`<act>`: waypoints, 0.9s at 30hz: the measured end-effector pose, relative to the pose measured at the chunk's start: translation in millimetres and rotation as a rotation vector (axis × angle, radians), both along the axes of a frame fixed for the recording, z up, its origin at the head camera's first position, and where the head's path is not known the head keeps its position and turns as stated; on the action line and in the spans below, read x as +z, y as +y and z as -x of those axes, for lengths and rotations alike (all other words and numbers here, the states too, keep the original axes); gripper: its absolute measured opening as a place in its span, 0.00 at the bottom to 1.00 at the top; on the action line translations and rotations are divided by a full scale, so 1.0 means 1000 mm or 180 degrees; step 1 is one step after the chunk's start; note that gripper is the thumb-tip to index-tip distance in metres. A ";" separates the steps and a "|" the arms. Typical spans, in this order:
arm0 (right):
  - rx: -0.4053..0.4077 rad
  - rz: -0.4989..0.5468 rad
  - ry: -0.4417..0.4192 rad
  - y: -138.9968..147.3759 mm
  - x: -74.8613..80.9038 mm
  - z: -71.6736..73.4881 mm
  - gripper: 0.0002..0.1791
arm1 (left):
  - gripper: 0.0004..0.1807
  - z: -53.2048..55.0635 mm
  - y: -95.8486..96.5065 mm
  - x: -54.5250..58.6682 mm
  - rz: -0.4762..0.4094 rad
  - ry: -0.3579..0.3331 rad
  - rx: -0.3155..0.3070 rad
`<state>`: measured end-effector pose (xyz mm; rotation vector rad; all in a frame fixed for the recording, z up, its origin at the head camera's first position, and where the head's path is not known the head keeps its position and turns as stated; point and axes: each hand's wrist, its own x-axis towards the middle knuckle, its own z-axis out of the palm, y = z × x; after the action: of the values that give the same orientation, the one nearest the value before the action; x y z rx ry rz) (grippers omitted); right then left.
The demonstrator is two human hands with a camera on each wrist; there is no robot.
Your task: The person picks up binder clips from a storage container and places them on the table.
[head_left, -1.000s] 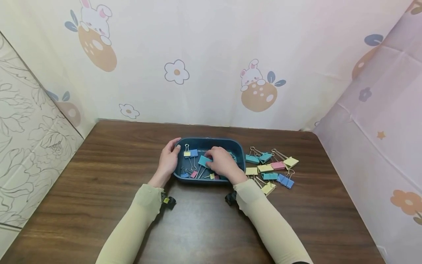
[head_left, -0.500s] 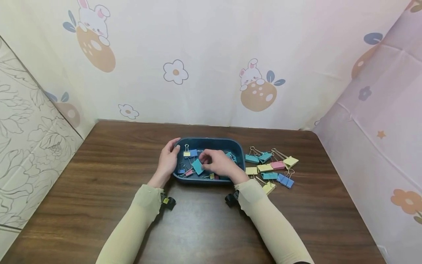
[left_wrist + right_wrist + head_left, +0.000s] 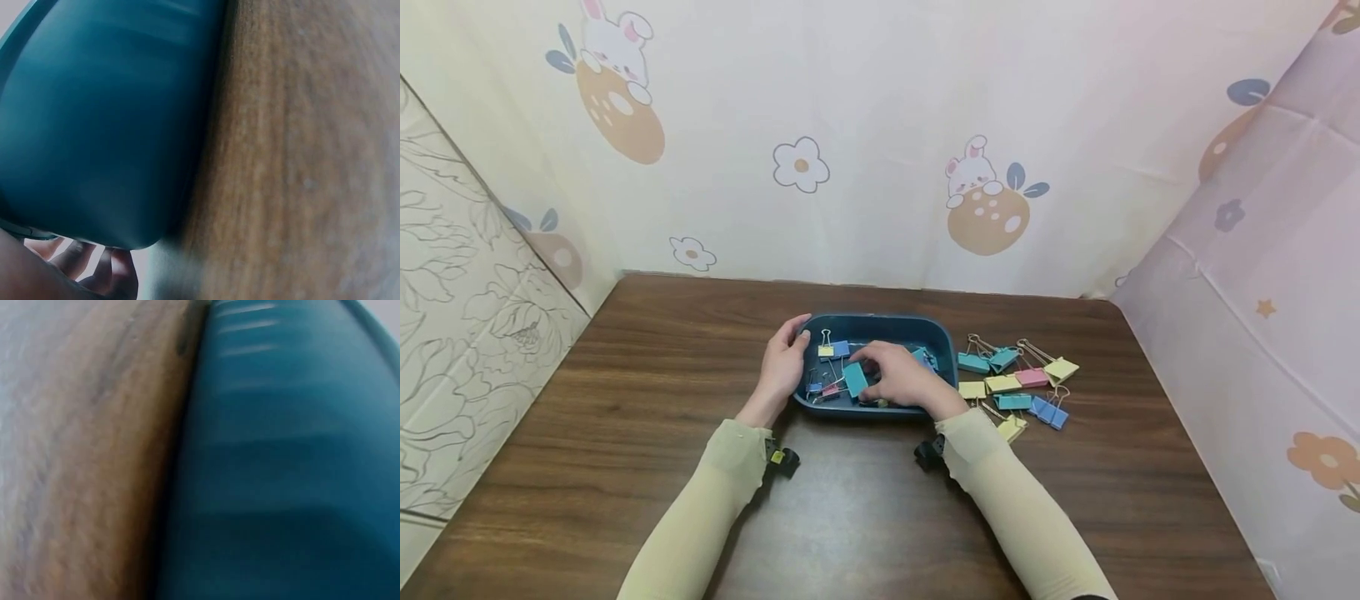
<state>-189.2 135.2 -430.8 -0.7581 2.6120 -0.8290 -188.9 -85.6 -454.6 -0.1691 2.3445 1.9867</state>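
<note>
A dark teal plastic tray [image 3: 872, 323] holds binder clips of several colours. At its left end my left hand [image 3: 781, 362] grips the rim, thumb at the inner edge and fingers outside; in the left wrist view those fingers [image 3: 119, 272] bend around the tray wall [image 3: 106, 125]. Inside the tray, my right hand [image 3: 902, 375] pinches a large teal binder clip [image 3: 855, 379] between thumb and fingers. Left of it lie a yellow clip [image 3: 826, 352], a blue clip [image 3: 840, 349] and a small pink clip [image 3: 831, 389]. The right hand covers part of the contents.
On the brown wooden table [image 3: 850, 517], just right of the tray, several loose binder clips are spread, among them a pink clip [image 3: 1032, 377], a blue clip [image 3: 1049, 412] and a yellow clip [image 3: 1062, 370]. A patterned curtain [image 3: 880, 208] hangs behind the table.
The right hand has shifted a little left and down in the tray. The large teal clip has moved left and turned, and small clips near it have shifted. The left hand stays put.
</note>
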 end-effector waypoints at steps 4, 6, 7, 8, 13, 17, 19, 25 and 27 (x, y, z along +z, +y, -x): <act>-0.0116 0.0078 0.0073 0.010 0.010 -0.005 0.30 | 0.22 0.000 0.001 0.000 0.0012 -0.0034 0.0023; -0.0184 0.0103 0.0137 0.019 0.017 -0.008 0.30 | 0.22 0.000 0.001 0.000 0.0023 -0.0034 0.0028; -0.0215 0.0130 0.0179 0.024 0.020 -0.009 0.30 | 0.21 0.000 0.001 0.000 0.0033 -0.0026 0.0028; -0.0245 0.0157 0.0245 0.030 0.022 -0.010 0.31 | 0.21 0.000 0.002 0.000 0.0041 -0.0015 0.0030; -0.0413 0.0391 0.0491 0.073 0.033 -0.015 0.31 | 0.21 -0.001 0.002 0.001 0.0068 0.0047 0.0022; -0.0645 0.0440 0.0620 0.113 0.038 -0.024 0.31 | 0.22 -0.001 0.002 0.000 0.0045 0.0064 0.0009; -0.0773 0.0422 0.0680 0.134 0.039 -0.029 0.30 | 0.22 -0.002 0.001 -0.001 0.0045 0.0060 0.0019; -0.1109 0.0251 0.0835 0.191 0.035 -0.043 0.27 | 0.22 -0.001 0.002 0.000 0.0055 0.0040 0.0028; -0.1203 0.0163 0.0854 0.206 0.032 -0.047 0.26 | 0.21 -0.001 0.002 0.000 0.0052 0.0020 0.0025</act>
<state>-142.4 341.3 -398.9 -0.4137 3.0428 -0.9534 -187.5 -83.9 -454.2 -0.1732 2.3681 1.9751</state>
